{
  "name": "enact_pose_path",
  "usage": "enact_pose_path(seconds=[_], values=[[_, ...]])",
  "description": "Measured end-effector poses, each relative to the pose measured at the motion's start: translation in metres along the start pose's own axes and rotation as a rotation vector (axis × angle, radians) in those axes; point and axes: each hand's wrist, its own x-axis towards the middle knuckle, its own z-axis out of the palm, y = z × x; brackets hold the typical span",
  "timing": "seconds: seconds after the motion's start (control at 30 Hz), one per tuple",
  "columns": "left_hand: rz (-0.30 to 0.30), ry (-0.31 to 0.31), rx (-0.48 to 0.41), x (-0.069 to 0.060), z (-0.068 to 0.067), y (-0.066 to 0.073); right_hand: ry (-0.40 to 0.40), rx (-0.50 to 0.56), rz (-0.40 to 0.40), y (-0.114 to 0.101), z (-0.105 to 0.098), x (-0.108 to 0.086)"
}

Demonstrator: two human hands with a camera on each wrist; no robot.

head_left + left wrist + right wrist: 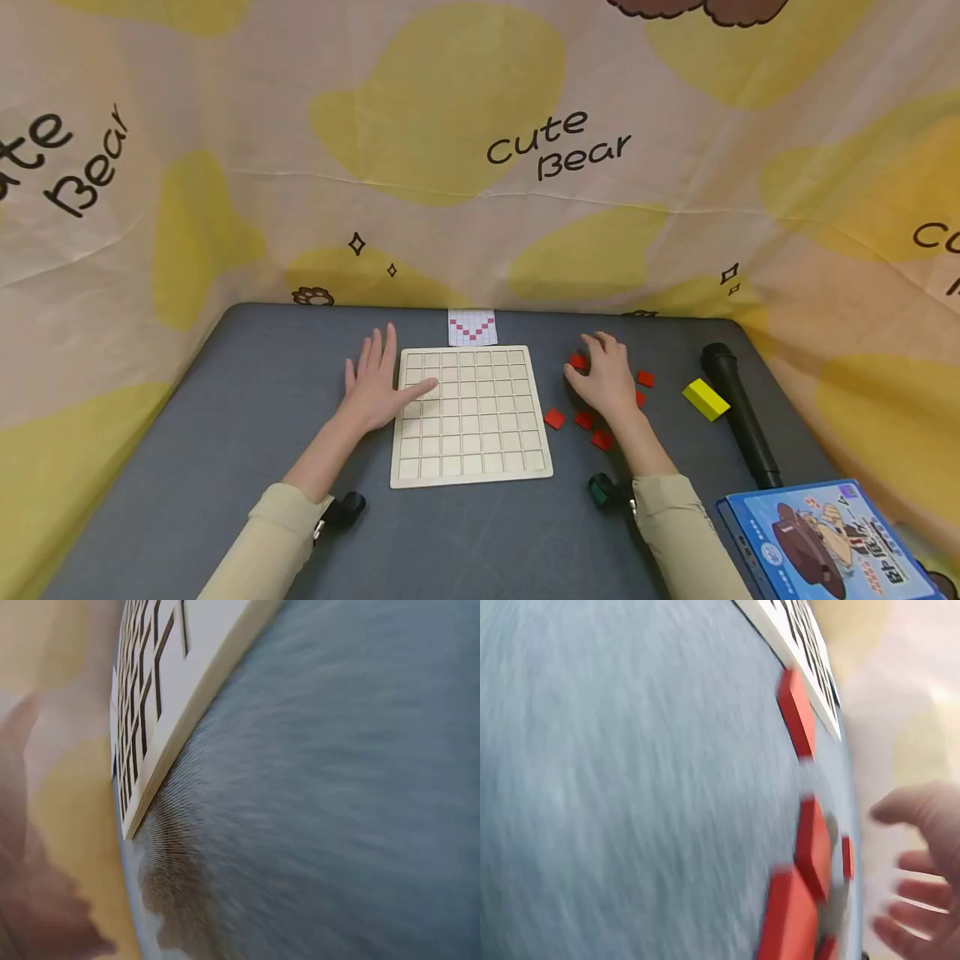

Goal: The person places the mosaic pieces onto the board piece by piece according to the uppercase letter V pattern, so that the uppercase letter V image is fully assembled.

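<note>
A cream board with a grid of square cells [472, 417] lies in the middle of the grey table. My left hand [371, 392] hovers by its left edge, fingers spread, thumb reaching across the edge cells. Whether the thumb touches the board cannot be made out. Several flat red tiles [554, 418] are scattered to the right of the board. Above them is my right hand [607, 379], fingers loosely bent, near a red tile [577, 361] at the far side. The right wrist view shows this hand [930, 885] with a gap between thumb and fingers, holding nothing visible.
Behind the board lies a small gridded card [487, 320] with a pink V-shaped pattern. Farther right are a yellow block [706, 400], a black microphone [742, 417] and a blue box [832, 542] at the near right corner. A printed curtain [450, 167] hangs behind the table.
</note>
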Motion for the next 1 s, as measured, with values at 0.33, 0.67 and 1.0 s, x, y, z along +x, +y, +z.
enact_pose_path(seconds=[0.33, 0.67, 1.0], values=[[0.163, -0.38, -0.059, -0.054, 0.0, -0.01, -0.092, 0.023, 0.038, 0.022, -0.004, -0.001], [0.255, -0.397, -0.027, -0.056, -0.001, -0.017, -0.069, 0.028, 0.066, 0.026, -0.001, -0.001], [0.289, -0.383, -0.005, -0.053, -0.001, -0.021, -0.055, 0.041, 0.045, 0.023, -0.004, -0.008]])
